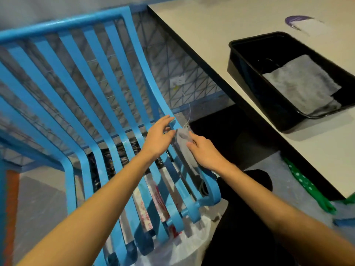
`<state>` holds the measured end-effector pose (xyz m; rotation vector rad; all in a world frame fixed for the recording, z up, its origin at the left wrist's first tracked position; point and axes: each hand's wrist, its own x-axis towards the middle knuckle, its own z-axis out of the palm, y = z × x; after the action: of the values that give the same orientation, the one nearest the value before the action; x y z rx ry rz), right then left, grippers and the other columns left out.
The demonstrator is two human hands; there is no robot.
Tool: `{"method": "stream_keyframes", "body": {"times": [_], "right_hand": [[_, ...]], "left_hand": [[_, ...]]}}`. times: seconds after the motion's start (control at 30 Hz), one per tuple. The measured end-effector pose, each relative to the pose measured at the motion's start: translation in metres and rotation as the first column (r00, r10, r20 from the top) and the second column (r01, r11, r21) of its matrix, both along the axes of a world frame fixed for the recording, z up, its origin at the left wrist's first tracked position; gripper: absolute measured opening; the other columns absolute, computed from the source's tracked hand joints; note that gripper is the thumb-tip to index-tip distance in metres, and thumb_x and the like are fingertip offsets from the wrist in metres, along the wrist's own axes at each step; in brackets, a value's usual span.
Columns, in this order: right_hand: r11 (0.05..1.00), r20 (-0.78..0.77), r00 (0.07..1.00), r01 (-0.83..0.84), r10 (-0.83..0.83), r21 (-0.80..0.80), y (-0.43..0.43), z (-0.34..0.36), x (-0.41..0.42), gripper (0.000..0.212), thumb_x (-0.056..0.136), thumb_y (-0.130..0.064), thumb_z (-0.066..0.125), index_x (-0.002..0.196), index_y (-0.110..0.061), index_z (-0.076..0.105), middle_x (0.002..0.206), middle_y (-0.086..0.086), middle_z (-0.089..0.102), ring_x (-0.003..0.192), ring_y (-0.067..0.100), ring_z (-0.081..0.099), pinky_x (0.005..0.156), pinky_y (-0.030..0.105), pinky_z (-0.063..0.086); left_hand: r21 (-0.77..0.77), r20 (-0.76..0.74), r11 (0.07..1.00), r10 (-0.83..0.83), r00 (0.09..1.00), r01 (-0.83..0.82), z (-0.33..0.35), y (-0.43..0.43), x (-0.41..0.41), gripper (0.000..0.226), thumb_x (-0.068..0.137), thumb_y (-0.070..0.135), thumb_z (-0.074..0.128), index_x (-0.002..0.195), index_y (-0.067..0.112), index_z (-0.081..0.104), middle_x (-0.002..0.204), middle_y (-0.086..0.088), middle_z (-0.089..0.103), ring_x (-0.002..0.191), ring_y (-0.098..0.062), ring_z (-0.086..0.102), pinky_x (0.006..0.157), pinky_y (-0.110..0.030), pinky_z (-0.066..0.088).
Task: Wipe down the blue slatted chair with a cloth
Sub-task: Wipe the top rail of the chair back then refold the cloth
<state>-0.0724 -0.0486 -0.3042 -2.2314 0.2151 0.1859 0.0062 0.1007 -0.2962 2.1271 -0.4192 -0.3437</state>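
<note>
Grey cloth (185,144) lies along the right slat (151,81) of the blue chair (57,25). Our right hand (205,152) presses it with flat fingers, and our left hand (159,137) is open just left.

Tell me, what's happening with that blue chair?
A person is wiping the blue slatted chair. Their right hand presses a grey cloth onto the slat at the chair's right edge, near where the seat curves up into the back. Their left hand is open beside it, fingers reaching that same slat. On the white table sits a black tray with a second grey cloth in it.
</note>
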Motion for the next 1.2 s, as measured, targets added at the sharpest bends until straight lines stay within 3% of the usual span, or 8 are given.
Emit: {"method": "stream_keyframes", "body": {"times": [0.13,0.33,0.4,0.5,0.6,0.8,0.97,1.2], "right_hand": [[0.949,0.147,0.98,-0.083,0.133,-0.306,0.017,-0.009,-0.052,0.057,0.102,-0.011,0.041,0.154,-0.012,0.018,0.159,0.011,0.021,0.142,0.026,0.032,0.116,0.032,0.028],[0.895,0.01,0.981,-0.173,0.194,-0.411,0.015,-0.015,-0.125,0.089,0.096,-0.008,0.049,0.148,-0.03,-0.02,0.151,-0.012,-0.039,0.149,0.014,-0.004,0.117,0.03,0.029],[0.872,0.123,0.947,-0.214,0.295,-0.44,0.011,-0.013,-0.133,0.085,0.092,-0.01,0.052,0.153,-0.025,-0.006,0.156,-0.012,-0.03,0.148,0.014,-0.015,0.116,0.027,0.027],[0.901,0.094,0.947,-0.257,0.307,-0.35,0.005,-0.007,-0.124,0.067,0.087,-0.032,0.014,0.153,-0.024,0.008,0.158,-0.019,-0.011,0.145,0.002,-0.018,0.114,0.009,0.002],[0.908,0.203,0.934,-0.207,0.294,-0.364,0.007,-0.013,-0.099,0.057,0.095,-0.014,0.028,0.152,-0.018,0.026,0.16,-0.014,0.007,0.148,0.006,-0.004,0.115,0.008,0.002],[0.854,0.147,0.939,-0.208,0.311,-0.478,0.026,-0.012,-0.006,0.07,0.091,0.009,0.044,0.153,-0.009,0.019,0.162,-0.001,-0.009,0.148,0.017,-0.015,0.122,0.037,0.013],[0.817,0.157,0.922,-0.224,0.355,-0.531,0.04,-0.011,0.058,0.065,0.095,0.005,0.041,0.153,-0.005,0.014,0.162,0.003,-0.013,0.148,0.022,-0.014,0.121,0.041,0.014],[0.812,0.197,0.893,-0.251,0.404,-0.528,0.044,-0.002,0.137,0.07,0.092,0.009,0.042,0.154,-0.006,0.011,0.161,0.002,-0.019,0.147,0.024,-0.021,0.121,0.042,0.016]], "left_hand": [[-0.115,0.039,0.99,0.089,0.995,-0.084,-0.004,-0.003,-0.018,0.034,0.093,0.005,0.055,0.124,0.017,0.06,0.133,0.003,0.051,0.111,-0.011,0.055,0.1,-0.027,0.044],[-0.161,-0.091,0.969,0.174,0.981,-0.187,-0.023,0.002,-0.039,0.032,0.096,0.016,0.055,0.127,0.023,0.057,0.123,0.012,0.052,0.105,-0.009,0.056,0.089,-0.029,0.05],[-0.188,-0.15,0.955,0.201,0.968,-0.228,-0.024,-0.002,-0.033,0.032,0.095,0.015,0.055,0.125,0.024,0.059,0.122,0.01,0.057,0.1,-0.014,0.061,0.085,-0.034,0.054],[-0.254,-0.295,0.913,0.242,0.925,-0.32,-0.023,-0.003,-0.027,0.023,0.096,0.014,0.053,0.114,0.024,0.063,0.113,0.004,0.063,0.094,-0.018,0.066,0.073,-0.032,0.054],[-0.323,-0.507,0.852,0.212,0.836,-0.412,-0.025,0.0,-0.034,0.015,0.096,0.017,0.055,0.107,0.019,0.065,0.108,-0.005,0.068,0.087,-0.016,0.068,0.068,-0.03,0.055],[-0.338,-0.688,0.791,0.162,0.707,-0.51,-0.025,0.014,-0.039,0.021,0.099,0.022,0.049,0.107,0.014,0.067,0.103,-0.005,0.069,0.089,-0.019,0.069,0.071,-0.033,0.056],[-0.397,-0.721,0.742,0.113,0.684,-0.54,-0.021,0.016,-0.007,0.027,0.099,0.025,0.046,0.111,0.011,0.065,0.106,-0.005,0.069,0.095,-0.022,0.066,0.076,-0.034,0.055],[-0.471,-0.703,0.669,0.11,0.703,-0.575,-0.004,0.009,0.073,0.021,0.096,0.02,0.046,0.083,0.014,0.06,0.081,-0.006,0.056,0.062,-0.017,0.051,0.072,-0.033,0.051]]}}
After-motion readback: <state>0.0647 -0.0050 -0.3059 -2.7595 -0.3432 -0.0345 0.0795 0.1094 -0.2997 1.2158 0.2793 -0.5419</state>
